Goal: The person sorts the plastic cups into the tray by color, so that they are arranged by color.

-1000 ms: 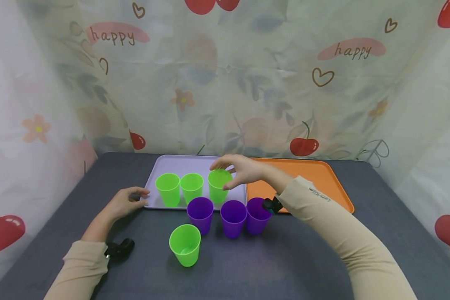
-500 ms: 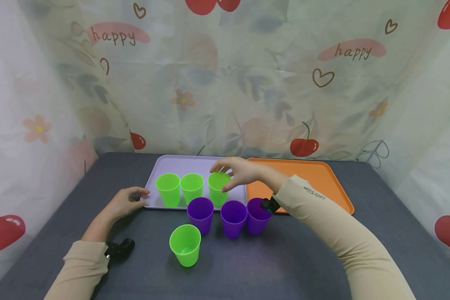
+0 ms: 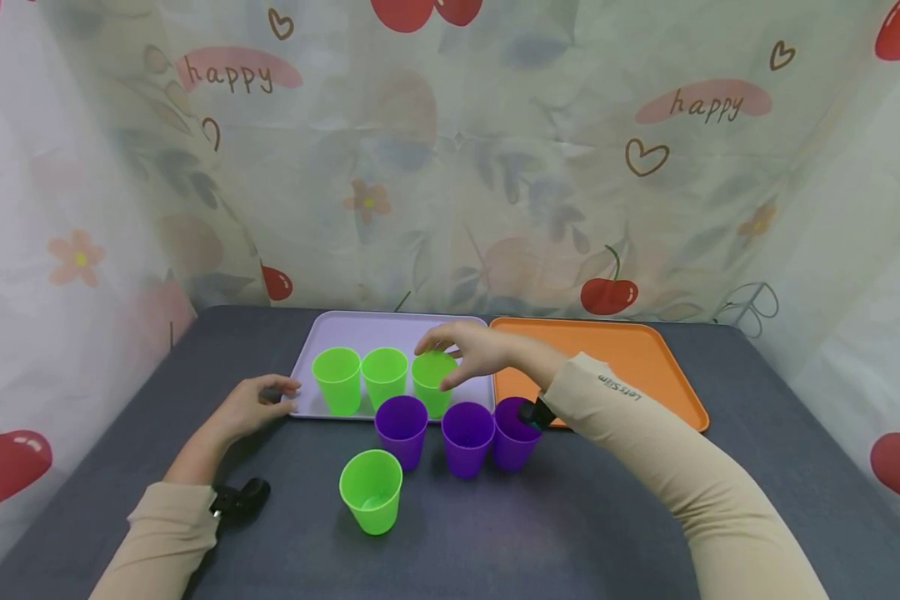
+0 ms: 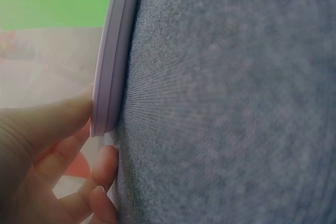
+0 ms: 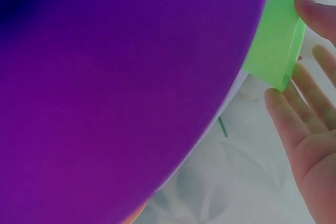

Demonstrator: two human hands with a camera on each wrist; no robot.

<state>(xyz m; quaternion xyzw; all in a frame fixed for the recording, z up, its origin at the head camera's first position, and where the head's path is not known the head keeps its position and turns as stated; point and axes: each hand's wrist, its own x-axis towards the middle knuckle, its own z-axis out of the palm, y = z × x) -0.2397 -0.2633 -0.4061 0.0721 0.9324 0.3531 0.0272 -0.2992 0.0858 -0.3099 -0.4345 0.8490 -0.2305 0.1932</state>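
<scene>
In the head view my right hand (image 3: 474, 348) holds a green cup (image 3: 432, 387) by its upper rim, thumb on the near side and fingers behind. This cup is upright over the lilac tray (image 3: 390, 327), its foot partly hidden by purple cups. Two more green cups (image 3: 337, 383) stand upright in the tray to its left. The right wrist view shows the thumb and fingertips touching the held green cup (image 5: 281, 35). At the tray's near left corner, my left hand (image 3: 249, 408) touches the rim (image 4: 111, 61) with its thumb; the other fingers are loosely bent.
Three purple cups (image 3: 468, 440) stand upright in front of the trays, one partly behind the right wrist camera. A purple cup (image 5: 121, 98) fills much of the right wrist view. Nearer stands another green cup (image 3: 371, 492). An orange tray (image 3: 607, 342) adjoins the lilac one.
My right hand has lowered with the green cup and shifted slightly left, closer to the two cups in the lilac tray. My left hand stays at the tray's corner.
</scene>
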